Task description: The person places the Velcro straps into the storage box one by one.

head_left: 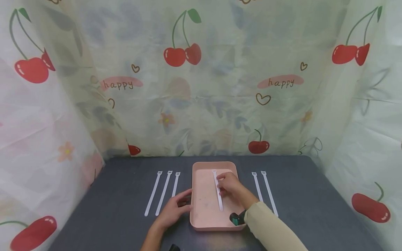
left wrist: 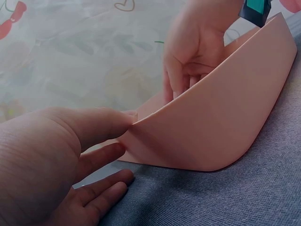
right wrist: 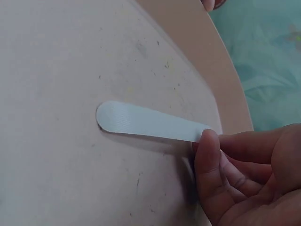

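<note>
My right hand (head_left: pixel 230 184) is over the pink tray (head_left: pixel 204 223) and pinches a white strap (head_left: pixel 219 202) between thumb and fingers. This looks like a hook-and-loop cable tie, with a slotted head at its far end. In the right wrist view the strap's rounded tail (right wrist: pixel 113 117) points away from the fingers, close over the tray floor. My left hand (head_left: pixel 173 211) is at the tray's left side. Its fingers are loosely extended, and in the left wrist view one fingertip (left wrist: pixel 126 118) meets the rim while the other fingers lie outside the wall.
Three white straps (head_left: pixel 164 193) lie on the dark table (head_left: pixel 103 216) left of the tray, one partly behind the left hand. Two more straps (head_left: pixel 269 193) lie on the right, beside the right forearm. A patterned curtain (head_left: pixel 213 115) encloses the back and sides.
</note>
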`<state>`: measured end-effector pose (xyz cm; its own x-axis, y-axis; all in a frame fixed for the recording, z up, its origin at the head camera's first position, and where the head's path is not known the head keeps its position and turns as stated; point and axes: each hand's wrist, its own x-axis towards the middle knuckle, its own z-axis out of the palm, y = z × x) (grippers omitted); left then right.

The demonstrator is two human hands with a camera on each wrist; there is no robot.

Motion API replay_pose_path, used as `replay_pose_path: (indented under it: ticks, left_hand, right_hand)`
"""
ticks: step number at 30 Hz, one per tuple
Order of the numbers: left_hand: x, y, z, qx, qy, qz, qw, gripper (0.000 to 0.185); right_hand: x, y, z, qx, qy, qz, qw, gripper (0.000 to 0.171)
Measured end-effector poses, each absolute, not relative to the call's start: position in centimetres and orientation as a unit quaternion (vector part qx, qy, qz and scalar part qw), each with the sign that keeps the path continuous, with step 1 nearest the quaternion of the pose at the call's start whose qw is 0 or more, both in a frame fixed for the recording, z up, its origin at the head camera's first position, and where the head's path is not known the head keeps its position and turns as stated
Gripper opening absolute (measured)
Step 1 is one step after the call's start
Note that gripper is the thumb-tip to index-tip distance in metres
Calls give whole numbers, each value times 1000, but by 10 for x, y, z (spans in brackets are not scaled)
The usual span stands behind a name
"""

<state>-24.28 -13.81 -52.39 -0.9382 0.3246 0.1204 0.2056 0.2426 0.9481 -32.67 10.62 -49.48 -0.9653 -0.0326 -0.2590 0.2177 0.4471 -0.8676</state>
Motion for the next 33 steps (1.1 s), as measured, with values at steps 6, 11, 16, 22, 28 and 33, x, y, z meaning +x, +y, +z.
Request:
replay_pose_path:
  ticks: [6,11,16,22,28,33]
  left_hand:
    - [-246,-139,-530,175,787,589,49,59]
    - [-246,-139,-530,175,790,586,50,59]
    - [-246,-139,-530,175,789,587,48,58]
    - [-244,-139,-529,168,789,588,52,58]
    - [-245,-138,-529,169,790,587,50,58]
    - [-244,-138,-529,175,791,585,44,58]
  right_hand:
    - [-329,102,-498,77,847,-511,125,30]
    - [-332,100,-498,76,858,-491,127,28]
    - [-333,99,-497,67,867,-475,135,29]
    - [-332,98,-498,58,873,-465,135,33]
    - [-329,98,-497,48,881,-452,133,38]
    - [-328,98,-495,33,890,-433,136,47]
